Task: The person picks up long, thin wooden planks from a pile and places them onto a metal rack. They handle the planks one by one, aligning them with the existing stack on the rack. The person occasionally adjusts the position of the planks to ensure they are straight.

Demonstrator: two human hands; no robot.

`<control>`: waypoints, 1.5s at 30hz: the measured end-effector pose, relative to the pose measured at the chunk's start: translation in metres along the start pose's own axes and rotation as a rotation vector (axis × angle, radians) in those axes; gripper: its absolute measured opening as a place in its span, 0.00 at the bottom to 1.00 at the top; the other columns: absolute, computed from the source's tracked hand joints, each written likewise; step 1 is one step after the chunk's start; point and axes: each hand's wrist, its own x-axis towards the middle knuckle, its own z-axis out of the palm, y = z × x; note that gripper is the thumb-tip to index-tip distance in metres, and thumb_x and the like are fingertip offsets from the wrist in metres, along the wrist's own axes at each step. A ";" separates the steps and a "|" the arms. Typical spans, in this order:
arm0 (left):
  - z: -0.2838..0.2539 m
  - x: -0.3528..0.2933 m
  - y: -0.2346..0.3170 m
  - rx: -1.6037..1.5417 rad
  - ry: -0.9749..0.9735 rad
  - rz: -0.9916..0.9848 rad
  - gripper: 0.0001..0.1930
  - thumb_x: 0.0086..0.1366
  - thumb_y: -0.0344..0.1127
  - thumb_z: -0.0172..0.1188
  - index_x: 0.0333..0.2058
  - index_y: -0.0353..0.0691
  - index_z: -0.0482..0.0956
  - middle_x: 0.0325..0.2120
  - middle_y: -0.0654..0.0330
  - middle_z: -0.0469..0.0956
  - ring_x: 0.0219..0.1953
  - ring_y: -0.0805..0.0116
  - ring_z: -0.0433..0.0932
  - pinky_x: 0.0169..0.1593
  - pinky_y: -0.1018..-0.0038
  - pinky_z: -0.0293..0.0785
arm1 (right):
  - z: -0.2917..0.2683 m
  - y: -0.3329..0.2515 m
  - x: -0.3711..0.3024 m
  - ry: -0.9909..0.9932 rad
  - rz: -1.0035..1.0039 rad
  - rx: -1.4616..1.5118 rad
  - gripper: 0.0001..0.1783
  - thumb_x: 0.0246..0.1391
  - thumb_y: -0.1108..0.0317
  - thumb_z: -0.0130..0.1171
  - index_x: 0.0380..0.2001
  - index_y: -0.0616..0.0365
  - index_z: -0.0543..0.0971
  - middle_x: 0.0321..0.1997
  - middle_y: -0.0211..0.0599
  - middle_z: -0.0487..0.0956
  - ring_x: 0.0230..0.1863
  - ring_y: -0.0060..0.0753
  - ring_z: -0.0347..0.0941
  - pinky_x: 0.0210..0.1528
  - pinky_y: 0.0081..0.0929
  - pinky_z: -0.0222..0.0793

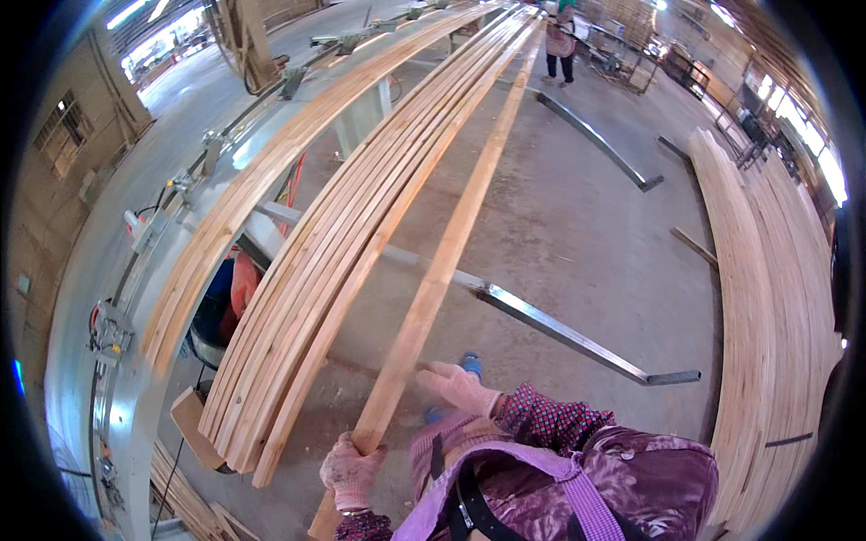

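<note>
A long, narrow wooden board [424, 311] runs from beside my body toward the far end of the hall. My left hand [352, 471], in a pale pink knit glove, is wrapped round its near part. Just right of the board is my gloved right hand [458, 388], slightly blurred, fingers stretched toward the board's edge and holding nothing. Whether its fingertips touch the wood I cannot tell. Left of this board, several similar boards [329, 239] lie side by side in a long row on metal supports.
A metal support arm [568, 329] sticks out at knee height to the right, with another arm [600, 135] farther off. Long machinery [135, 361] carrying more boards [262, 176] stands left. Stacked timber [758, 316] lines the right side. A person [560, 45] stands at the far end.
</note>
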 end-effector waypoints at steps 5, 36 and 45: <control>0.006 -0.023 0.012 -0.015 0.006 0.016 0.33 0.45 0.65 0.70 0.43 0.47 0.79 0.35 0.57 0.84 0.39 0.54 0.85 0.42 0.57 0.80 | 0.029 0.018 0.023 -0.040 0.322 0.912 0.26 0.64 0.56 0.58 0.60 0.57 0.73 0.52 0.44 0.81 0.49 0.47 0.79 0.52 0.35 0.75; 0.005 0.035 0.144 -0.188 -0.037 0.535 0.50 0.52 0.58 0.67 0.67 0.33 0.59 0.49 0.43 0.78 0.46 0.43 0.81 0.49 0.54 0.78 | -0.146 -0.028 0.074 0.352 0.043 0.063 0.19 0.65 0.51 0.54 0.36 0.56 0.82 0.33 0.36 0.84 0.36 0.35 0.82 0.38 0.34 0.80; 0.028 0.018 0.110 -0.112 -0.319 0.196 0.30 0.60 0.51 0.61 0.58 0.43 0.72 0.51 0.43 0.77 0.48 0.48 0.81 0.47 0.55 0.78 | -0.241 -0.062 0.091 0.659 -0.204 -0.722 0.21 0.63 0.52 0.56 0.51 0.53 0.81 0.50 0.44 0.82 0.52 0.47 0.79 0.55 0.38 0.73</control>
